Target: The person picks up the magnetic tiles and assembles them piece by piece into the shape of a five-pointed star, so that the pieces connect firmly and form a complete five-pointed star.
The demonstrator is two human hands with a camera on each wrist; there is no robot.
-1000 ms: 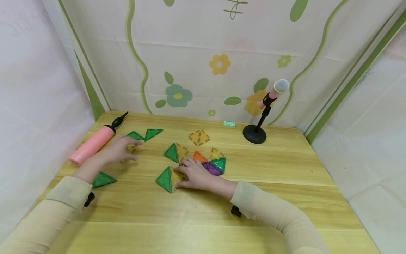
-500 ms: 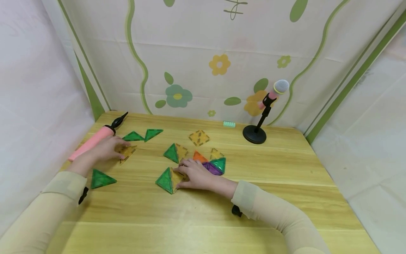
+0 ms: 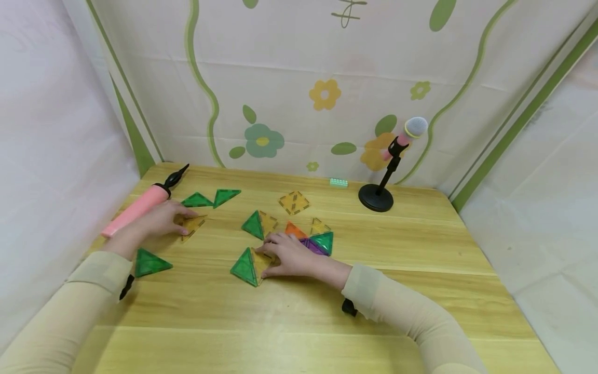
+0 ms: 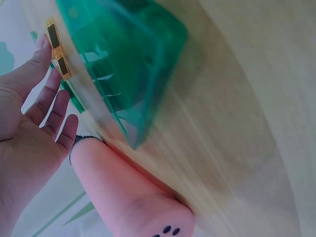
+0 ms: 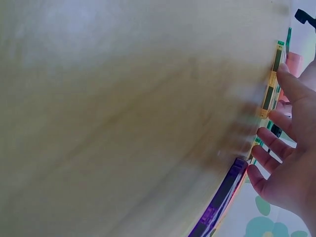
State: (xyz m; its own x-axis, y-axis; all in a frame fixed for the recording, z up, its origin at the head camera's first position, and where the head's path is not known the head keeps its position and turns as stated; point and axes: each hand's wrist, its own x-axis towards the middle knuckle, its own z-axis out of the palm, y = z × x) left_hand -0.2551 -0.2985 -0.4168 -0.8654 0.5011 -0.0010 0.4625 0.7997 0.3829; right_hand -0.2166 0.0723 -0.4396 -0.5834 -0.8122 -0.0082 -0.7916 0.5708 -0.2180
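Note:
My left hand (image 3: 161, 221) pinches an amber triangular magnetic tile (image 3: 192, 227) between thumb and fingers; the left wrist view shows the edge of that amber tile (image 4: 53, 38) at the fingertips. Toward the middle of the table, my right hand (image 3: 293, 255) grips another amber triangular tile (image 3: 260, 266) by its edges, partly hidden under the fingers. This one lies against a green triangular tile (image 3: 245, 268). Beyond it sits a second pair, a green triangle (image 3: 253, 225) beside an amber one (image 3: 268, 224).
Two green triangles (image 3: 226, 196) lie behind my left hand, another green triangle (image 3: 150, 263) in front. An orange tile (image 3: 294, 230), purple tile (image 3: 314, 246) and teal-green tile (image 3: 324, 242) cluster behind my right hand. A pink pump (image 3: 139, 210) lies left; a microphone stand (image 3: 376, 197) stands back right.
My left hand has come down and left onto the amber tile, then shifted it slightly right. The green triangle near the left wrist is now uncovered. My right hand has stayed in place.

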